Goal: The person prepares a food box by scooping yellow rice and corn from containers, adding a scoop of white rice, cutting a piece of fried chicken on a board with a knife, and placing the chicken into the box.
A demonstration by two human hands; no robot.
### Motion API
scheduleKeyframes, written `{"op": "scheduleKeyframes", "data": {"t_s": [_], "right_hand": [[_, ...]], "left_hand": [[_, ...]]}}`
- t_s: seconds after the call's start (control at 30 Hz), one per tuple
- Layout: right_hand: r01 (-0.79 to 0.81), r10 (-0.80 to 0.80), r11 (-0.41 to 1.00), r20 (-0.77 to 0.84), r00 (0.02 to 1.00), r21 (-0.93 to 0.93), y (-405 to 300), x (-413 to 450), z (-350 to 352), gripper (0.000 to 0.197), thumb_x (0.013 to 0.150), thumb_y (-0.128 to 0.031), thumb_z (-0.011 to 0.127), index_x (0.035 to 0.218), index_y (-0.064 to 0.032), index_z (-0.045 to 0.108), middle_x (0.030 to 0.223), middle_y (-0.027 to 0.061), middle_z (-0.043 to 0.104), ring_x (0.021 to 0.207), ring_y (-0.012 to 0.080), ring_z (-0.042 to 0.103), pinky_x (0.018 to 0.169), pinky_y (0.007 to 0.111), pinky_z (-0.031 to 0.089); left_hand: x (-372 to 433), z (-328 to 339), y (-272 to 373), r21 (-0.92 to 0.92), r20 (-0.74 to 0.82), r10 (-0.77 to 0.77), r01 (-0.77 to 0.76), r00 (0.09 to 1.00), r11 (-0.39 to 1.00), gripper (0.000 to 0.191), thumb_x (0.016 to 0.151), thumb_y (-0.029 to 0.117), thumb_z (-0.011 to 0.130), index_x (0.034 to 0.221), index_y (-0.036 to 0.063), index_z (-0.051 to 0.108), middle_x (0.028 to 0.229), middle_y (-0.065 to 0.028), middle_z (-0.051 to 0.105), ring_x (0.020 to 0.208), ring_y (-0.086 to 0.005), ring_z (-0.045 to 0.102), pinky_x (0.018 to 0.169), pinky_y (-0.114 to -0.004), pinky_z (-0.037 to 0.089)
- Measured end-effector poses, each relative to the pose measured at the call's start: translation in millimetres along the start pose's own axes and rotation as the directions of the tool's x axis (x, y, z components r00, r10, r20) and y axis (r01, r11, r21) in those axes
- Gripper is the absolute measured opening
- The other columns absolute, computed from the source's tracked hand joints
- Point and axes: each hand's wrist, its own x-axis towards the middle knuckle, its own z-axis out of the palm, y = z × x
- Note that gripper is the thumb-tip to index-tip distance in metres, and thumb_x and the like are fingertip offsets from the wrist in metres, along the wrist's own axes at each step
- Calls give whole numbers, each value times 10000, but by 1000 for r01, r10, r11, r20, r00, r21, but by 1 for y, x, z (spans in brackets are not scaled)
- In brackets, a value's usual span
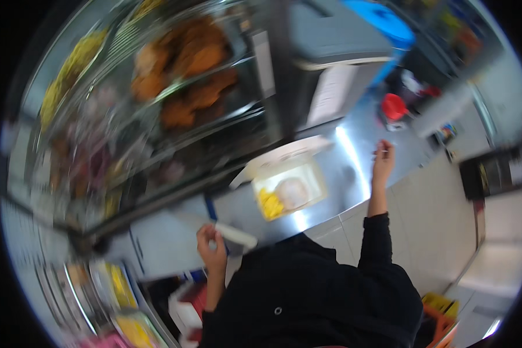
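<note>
In the head view, my left hand (212,250) is over the left part of the counter, thumb and fingers apart with nothing visible in the gap. Just beyond its fingertips lies a knife with a white handle (239,235); contact between them is unclear. My right hand (383,163) hovers at the counter's right side with fingers loosely curled, and blur hides whether it holds anything. Between the hands stands an open takeaway box (316,177), lid tilted back. Inside are a pale round mound (292,193), probably rice, and yellow food pieces (270,203).
A glass display case (267,126) holding trays of fried food (195,48) rises beyond the counter. The steel counter (337,187) continues right to a red cup (393,107) and a grey bin-like container (339,35). A white cutting board (169,243) lies at left.
</note>
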Motion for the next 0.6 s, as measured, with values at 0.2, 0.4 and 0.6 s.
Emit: {"op": "scheduleKeyframes", "data": {"t_s": [0.2, 0.4, 0.6], "right_hand": [[116, -169, 950, 165, 972, 289, -87, -60, 47, 148, 913, -150, 542, 969, -13, 538, 837, 32, 560, 712, 76, 492, 622, 203, 411], [298, -476, 876, 578, 663, 380, -156, -166, 87, 128, 765, -35, 659, 847, -30, 561, 716, 35, 513, 549, 94, 440, 493, 228, 350], [183, -564, 825, 765, 310, 534, -164, -243, 94, 141, 757, -54, 658, 870, -32, 577, 692, 73, 506, 525, 156, 464, 488, 263, 376]], "left_hand": [[-12, -25, 5, 4, -83, -30, 30, 996, 1000, 255, 825, 10, 584, 1072, 7, 520, 822, -45, 565, 711, -103, 520, 621, -229, 417], [-35, -39, 1, 7, -194, -50, 52, 980, 999, 250, 830, 27, 582, 1070, 12, 517, 795, -30, 562, 692, -95, 509, 606, -228, 407], [-54, -44, 6, 56, -257, -78, 95, 963, 994, 200, 824, 47, 597, 1016, 13, 551, 788, -29, 566, 658, -84, 517, 573, -225, 414]]}}
